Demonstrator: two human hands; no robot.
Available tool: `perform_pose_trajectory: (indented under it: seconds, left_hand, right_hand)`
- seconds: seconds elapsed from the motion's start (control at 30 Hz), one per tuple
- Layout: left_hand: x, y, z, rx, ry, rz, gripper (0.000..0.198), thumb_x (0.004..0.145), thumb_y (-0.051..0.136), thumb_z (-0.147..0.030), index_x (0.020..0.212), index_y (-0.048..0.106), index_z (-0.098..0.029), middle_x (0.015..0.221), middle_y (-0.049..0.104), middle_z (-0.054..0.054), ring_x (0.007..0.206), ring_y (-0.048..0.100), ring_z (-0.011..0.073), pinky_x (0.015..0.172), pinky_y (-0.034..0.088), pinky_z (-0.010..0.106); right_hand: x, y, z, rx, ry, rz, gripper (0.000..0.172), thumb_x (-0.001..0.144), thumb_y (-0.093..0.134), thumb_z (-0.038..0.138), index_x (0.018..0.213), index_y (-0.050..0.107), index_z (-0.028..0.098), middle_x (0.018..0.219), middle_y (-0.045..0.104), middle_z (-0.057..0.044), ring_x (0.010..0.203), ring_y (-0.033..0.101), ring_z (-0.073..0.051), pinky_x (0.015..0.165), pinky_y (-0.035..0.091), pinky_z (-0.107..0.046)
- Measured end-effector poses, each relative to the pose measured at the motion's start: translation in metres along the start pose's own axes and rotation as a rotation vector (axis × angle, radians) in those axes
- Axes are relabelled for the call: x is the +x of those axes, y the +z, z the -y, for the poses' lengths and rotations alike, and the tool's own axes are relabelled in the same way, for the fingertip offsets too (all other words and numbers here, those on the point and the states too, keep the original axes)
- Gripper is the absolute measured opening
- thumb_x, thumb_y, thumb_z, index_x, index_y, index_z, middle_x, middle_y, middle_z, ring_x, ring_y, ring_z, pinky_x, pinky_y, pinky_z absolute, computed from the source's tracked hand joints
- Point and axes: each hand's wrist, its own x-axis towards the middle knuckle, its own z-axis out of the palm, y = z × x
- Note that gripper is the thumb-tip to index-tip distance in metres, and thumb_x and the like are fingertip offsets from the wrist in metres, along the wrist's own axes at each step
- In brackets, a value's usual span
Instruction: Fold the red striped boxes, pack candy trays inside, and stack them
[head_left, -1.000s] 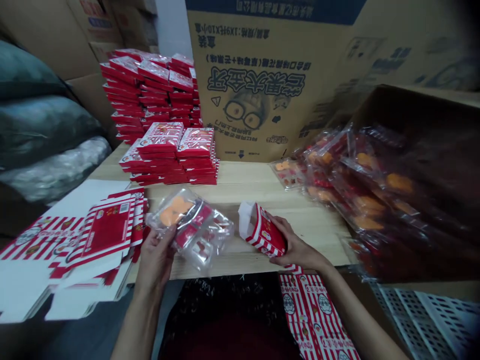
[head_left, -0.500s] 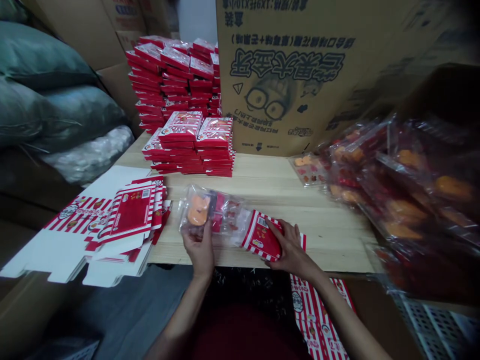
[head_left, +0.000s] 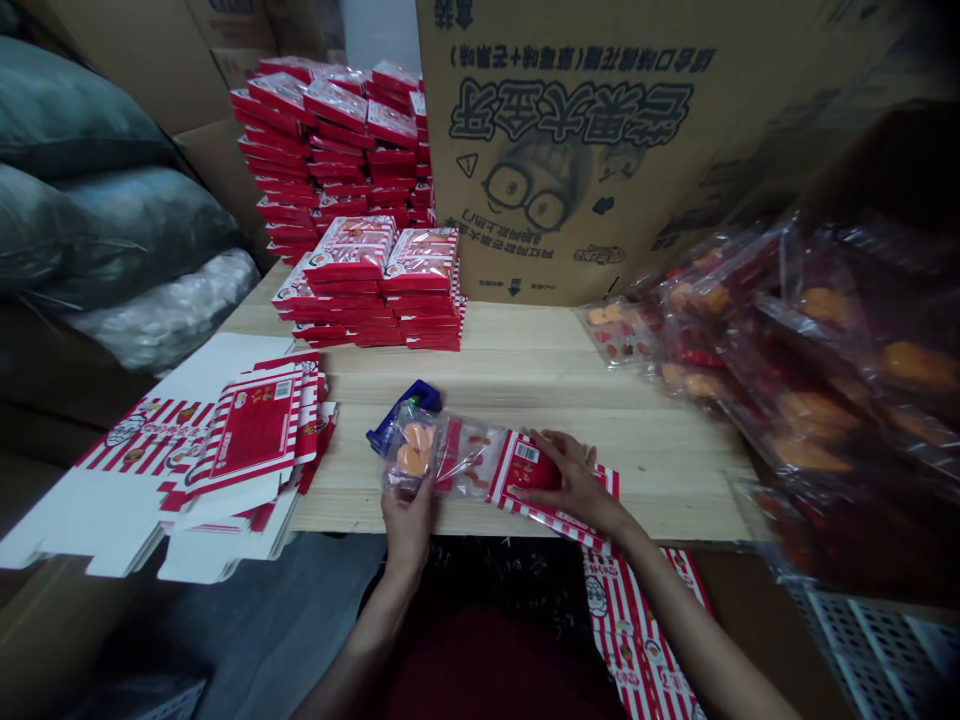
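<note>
My left hand [head_left: 409,520] grips a clear plastic pack [head_left: 442,453] holding orange pieces and red-printed contents. The far end of the pack meets the open end of a red-and-white striped carton [head_left: 536,482], though the exact contact is hidden. My right hand [head_left: 574,482] rests on the carton, fingers over it, pinning it to the pale wooden table [head_left: 532,370]. A blue object [head_left: 405,415], partly hidden, lies just behind the pack; I cannot tell what it is.
Stacks of red boxes [head_left: 352,280] stand at the table's back, with flat striped carton blanks [head_left: 247,440] at left. Bagged orange goods [head_left: 810,390] are heaped at right before a large cardboard box [head_left: 570,150]. Grey sacks [head_left: 97,210] lie further left.
The plastic pack has moved right and now meets the carton, which lies flatter under my right hand. A blue object has come into view behind the pack.
</note>
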Motion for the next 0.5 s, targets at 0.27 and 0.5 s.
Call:
perform_pose_trajectory:
  seconds: [0.27,0.5]
  left_hand:
    - [-0.016,-0.004,-0.011,-0.100,-0.149,0.148,0.073,0.072,0.090,-0.030,0.137,0.058,-0.025,0.135,0.071,0.009,0.122,0.068,0.0254,0.103,0.053,0.036]
    - [0.018,-0.024,-0.036,-0.098,-0.324,0.266,0.054,0.078,0.082,-0.052,0.118,0.071,-0.018,0.120,0.076,0.010,0.098,0.074,0.0232,0.079,0.060,0.031]
  right_hand:
    - [0.068,0.030,0.007,0.157,-0.072,-0.153,0.023,0.076,0.065,0.016,0.093,0.079,0.023,0.106,0.079,-0.008,0.110,0.068,-0.030,0.105,0.046,-0.050]
    - [0.065,0.030,0.000,0.179,-0.104,-0.145,0.021,0.079,0.064,0.009,0.090,0.076,0.023,0.101,0.078,-0.004,0.103,0.069,-0.024,0.096,0.052,-0.044]
